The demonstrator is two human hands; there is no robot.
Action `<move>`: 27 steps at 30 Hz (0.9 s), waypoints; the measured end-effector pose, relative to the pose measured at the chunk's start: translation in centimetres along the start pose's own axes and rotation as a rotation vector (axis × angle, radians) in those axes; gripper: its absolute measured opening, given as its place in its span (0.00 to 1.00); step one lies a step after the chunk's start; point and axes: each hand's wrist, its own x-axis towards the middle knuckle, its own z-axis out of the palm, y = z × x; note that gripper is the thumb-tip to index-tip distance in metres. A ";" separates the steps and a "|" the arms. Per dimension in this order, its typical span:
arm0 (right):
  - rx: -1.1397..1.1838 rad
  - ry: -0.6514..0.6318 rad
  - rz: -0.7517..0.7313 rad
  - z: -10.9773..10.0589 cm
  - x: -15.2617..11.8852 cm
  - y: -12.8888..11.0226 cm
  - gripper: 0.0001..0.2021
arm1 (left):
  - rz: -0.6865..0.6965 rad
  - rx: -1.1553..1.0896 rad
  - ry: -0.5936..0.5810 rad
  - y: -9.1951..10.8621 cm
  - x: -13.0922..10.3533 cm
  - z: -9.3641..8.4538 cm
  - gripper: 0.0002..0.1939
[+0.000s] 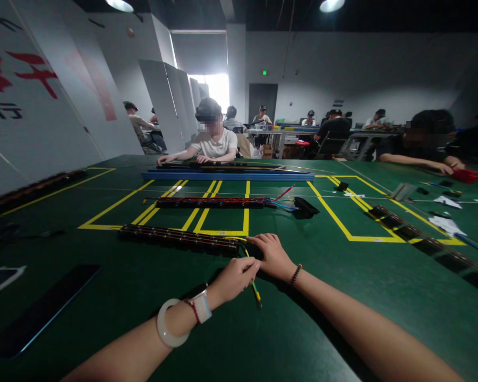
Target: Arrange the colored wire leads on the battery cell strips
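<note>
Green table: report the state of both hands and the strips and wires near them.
Near strip: lying flat
Yellow-green wire: lower end unconnected
Left hand: fingers curled, at the wire
Right hand: fingers bent, near the strip's end
Farther strip: lying flat, red wire splayed outward

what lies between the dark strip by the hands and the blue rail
A second strip with red and blue wires, plus yellow tape lines, lies between the dark strip and blue rail in the head view.
</note>
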 end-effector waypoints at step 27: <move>-0.284 -0.127 -0.062 -2.6 0.0 -3.3 0.09 | -0.287 -1.170 -0.137 -2.1 1.6 0.5 0.15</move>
